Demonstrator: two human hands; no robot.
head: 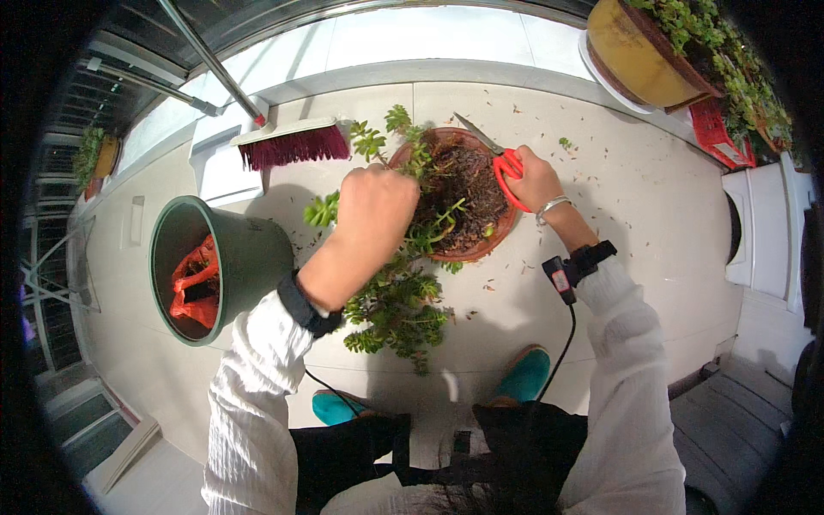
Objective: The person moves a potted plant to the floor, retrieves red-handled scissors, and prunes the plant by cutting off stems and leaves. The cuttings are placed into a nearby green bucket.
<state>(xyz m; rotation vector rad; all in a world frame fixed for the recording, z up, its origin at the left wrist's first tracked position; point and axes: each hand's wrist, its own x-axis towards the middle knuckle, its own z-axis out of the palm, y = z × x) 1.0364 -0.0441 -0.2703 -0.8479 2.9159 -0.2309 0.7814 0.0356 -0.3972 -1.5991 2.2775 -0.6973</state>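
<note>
A round terracotta pot (492, 248) with dark, littered soil (473, 174) stands on the floor before me. Green succulent stems (396, 302) spill over its left and near sides. My left hand (378, 196) is curled over the pot's left side around a succulent stem, whose leafy tips (368, 140) show beyond the knuckles; the fingertips are hidden beneath. In my right hand (537, 180), at the pot's right rim, are scissors (508, 166) with red handles. Their blades look closed and point away to the upper left, over the far rim.
Left of the pot stands a green bucket (251, 257) holding a red plastic bag (196, 283). Behind it are a broom (293, 143) and a white dustpan (225, 167). Leaf scraps (566, 143) dot the tiles. A yellow planter (634, 58) sits at the far right ledge.
</note>
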